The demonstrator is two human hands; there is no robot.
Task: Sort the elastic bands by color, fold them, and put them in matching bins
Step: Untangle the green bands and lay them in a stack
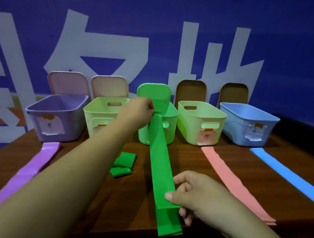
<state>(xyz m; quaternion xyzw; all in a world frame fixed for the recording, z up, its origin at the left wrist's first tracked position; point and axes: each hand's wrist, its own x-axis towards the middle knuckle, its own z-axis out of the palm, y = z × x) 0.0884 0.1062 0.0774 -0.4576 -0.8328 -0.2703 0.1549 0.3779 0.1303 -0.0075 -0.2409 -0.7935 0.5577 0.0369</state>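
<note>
A long green elastic band (159,158) is stretched in the air over the table, from near me toward the green bin (171,120). My left hand (137,113) pinches its far end just in front of that bin. My right hand (192,198) pinches the band near its close end, thumb on top, and a short tail hangs below. Two folded green bands (123,163) lie on the table left of the stretched one. A purple band (31,167), a pink band (231,181) and a blue band (289,177) lie flat in strips.
Five open bins stand in a row at the back of the brown table (196,161): purple (55,119), pale green (98,116), green, yellow-green (200,123) and blue (248,126). Their lids lean against the blue wall behind. The table's front edge is close to me.
</note>
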